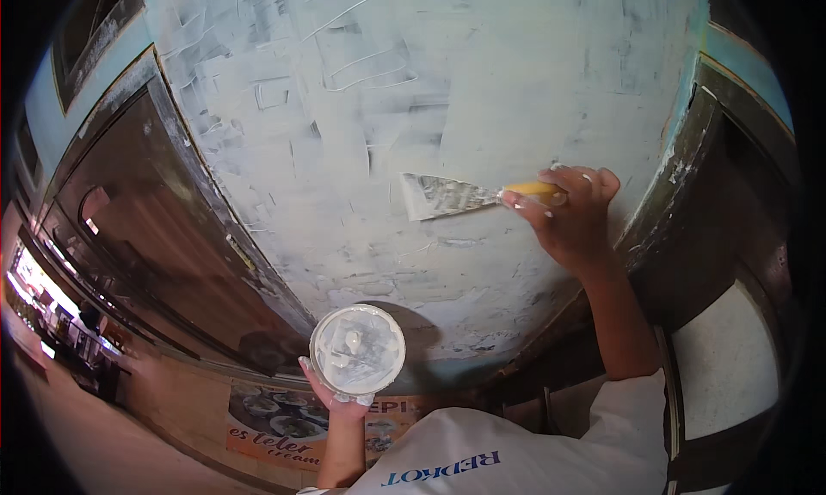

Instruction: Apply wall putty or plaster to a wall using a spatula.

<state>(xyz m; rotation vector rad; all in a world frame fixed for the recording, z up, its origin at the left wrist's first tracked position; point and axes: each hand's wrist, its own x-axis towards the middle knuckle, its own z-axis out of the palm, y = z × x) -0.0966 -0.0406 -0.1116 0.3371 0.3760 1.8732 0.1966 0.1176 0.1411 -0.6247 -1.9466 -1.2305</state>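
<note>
My right hand (pixel 572 215) grips the yellow handle of a putty knife (pixel 443 196), its putty-smeared metal blade at the middle of a pale wall (pixel 413 82). I cannot tell whether the blade touches the surface. The wall carries streaks and ridges of white compound, with rougher, flaking patches low down. My left hand (pixel 340 400) holds a round white container (pixel 357 350) of white putty up from below, below and left of the knife, with white smears on the fingers. The right hand's fingertips also have white spots.
Dark framed openings (pixel 138 202) flank the wall, with smudged trim. At far left is a bright opening with cluttered dark shapes. Below lie a tan floor (pixel 155 392) and a printed orange banner (pixel 258 430). A pale curved panel (pixel 714 366) stands at lower right.
</note>
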